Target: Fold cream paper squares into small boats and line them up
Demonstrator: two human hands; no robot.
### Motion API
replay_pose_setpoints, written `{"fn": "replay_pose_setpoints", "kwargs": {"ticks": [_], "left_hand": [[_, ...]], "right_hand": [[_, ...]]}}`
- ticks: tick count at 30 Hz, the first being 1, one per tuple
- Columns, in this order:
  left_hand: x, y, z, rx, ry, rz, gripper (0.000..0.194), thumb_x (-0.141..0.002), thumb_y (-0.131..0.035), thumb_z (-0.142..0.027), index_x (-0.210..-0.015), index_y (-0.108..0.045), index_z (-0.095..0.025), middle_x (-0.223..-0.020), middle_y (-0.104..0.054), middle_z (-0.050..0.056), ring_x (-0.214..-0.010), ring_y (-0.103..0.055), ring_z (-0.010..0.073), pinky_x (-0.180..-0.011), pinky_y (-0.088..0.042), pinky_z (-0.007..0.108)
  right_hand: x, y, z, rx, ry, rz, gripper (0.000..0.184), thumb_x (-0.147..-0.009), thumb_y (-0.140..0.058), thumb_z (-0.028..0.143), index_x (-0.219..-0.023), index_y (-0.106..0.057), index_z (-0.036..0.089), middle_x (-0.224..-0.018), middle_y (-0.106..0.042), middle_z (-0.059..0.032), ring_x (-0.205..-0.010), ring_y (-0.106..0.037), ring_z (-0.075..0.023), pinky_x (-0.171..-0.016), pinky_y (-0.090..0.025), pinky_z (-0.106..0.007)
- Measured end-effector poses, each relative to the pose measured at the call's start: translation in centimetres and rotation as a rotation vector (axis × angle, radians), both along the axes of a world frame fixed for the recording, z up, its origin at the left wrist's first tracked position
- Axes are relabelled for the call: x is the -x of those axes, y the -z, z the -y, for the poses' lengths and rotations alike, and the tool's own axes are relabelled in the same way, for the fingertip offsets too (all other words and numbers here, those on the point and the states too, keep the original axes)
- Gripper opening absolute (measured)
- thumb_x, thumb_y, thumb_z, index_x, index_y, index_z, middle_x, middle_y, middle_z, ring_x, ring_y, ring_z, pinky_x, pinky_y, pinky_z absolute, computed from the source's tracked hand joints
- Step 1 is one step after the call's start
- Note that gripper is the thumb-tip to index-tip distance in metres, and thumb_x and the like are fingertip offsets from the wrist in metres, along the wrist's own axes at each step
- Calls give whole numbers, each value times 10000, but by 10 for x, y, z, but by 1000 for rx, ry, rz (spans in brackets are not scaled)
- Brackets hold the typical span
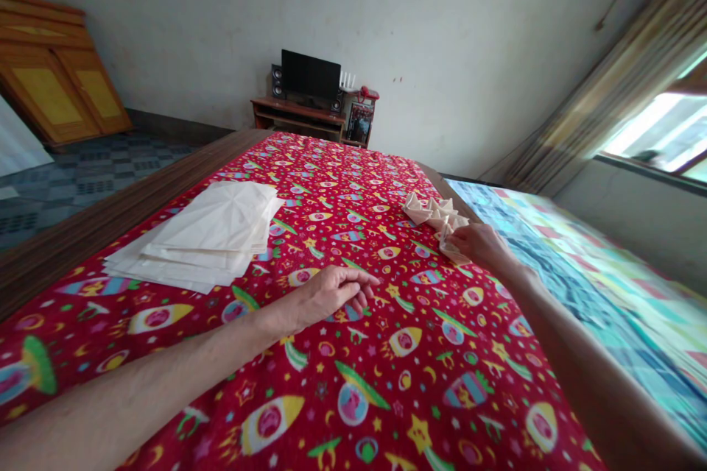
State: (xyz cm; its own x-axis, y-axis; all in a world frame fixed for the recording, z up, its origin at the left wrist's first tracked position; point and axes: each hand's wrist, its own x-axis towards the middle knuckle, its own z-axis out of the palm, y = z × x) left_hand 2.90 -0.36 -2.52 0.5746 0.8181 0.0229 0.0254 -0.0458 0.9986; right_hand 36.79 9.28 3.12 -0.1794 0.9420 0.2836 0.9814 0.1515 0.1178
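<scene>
On a red patterned cloth (353, 235), my left hand (342, 291) hovers or rests with its fingers loosely curved, the index finger stretched out, and nothing in them. Off to the right, my right hand (479, 246) pinches a white folded paper piece (453, 246) low over the cloth. Just beyond it sits a group of similar folded paper pieces (418, 208) with pointed tips. The exact grip of the right fingertips is partly hidden. Left of my hands lies a stack of creased white paper sheets (215, 224), its edges uneven.
A brown wooden edge (166, 188) borders the cloth on the left. Beside it on the right is a bed or surface with a blue checked cover (557, 265). At the far end, a monitor (310, 77) stands on a small desk (298, 110). A wooden cabinet (60, 81) is at the left wall.
</scene>
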Motion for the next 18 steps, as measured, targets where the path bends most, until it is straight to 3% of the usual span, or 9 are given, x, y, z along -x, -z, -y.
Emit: {"fn": "replay_pose_setpoints", "kwargs": {"ticks": [3, 6, 9, 13, 15, 18], "left_hand": [[0, 1, -1, -21, -2, -5, 317, -858, -468, -261, -1099, -630, -132, -876, -655, 69, -701, -611, 120, -665, -466, 234], [-1, 2, -2, -22, -11, -11, 323, -850, -464, -235, -1108, -634, -140, -875, -656, 67, -688, -606, 114, -653, -465, 230], [-3, 0, -1, 6, -26, -16, 328, -839, -450, -204, -1091, -641, -120, -842, -649, 67, -664, -602, 109, -640, -466, 226], [-1, -13, 2, -2, -23, -81, 355, -858, -425, -229, -1134, -622, -124, -805, -647, 62, -664, -610, 126, -622, -475, 233], [7, -23, 0, -129, -38, -154, 355, -865, -430, -247, -1148, -622, -152, -845, -660, 66, -700, -620, 142, -635, -486, 245], [38, -40, -9, -574, -146, -345, 291, -837, -486, -212, -1053, -680, -191, -990, -666, 70, -902, -611, 180, -851, -462, 290]], "right_hand": [[6, -11, 8, 28, 106, 57, 348, -846, -456, 393, -690, -696, 194, -626, -634, -58, -508, -516, -129, -457, -229, -239], [19, -18, 22, -84, 115, 20, 330, -856, -437, 367, -721, -686, 200, -670, -651, -58, -529, -519, -138, -465, -221, -246], [48, -14, 45, -121, -71, -39, 361, -883, -403, 362, -659, -632, 193, -651, -637, -45, -546, -516, -129, -495, -242, -250], [99, 12, 80, 11, -322, -60, 380, -906, -376, 323, -607, -565, 185, -598, -609, -31, -504, -475, -108, -497, -220, -258], [118, 28, 90, 78, -394, -60, 362, -919, -371, 337, -663, -578, 186, -634, -622, -28, -501, -472, -104, -493, -207, -257], [127, 44, 95, 74, -392, -171, 329, -930, -366, 345, -729, -571, 185, -668, -629, -29, -521, -487, -109, -503, -228, -247]]}}
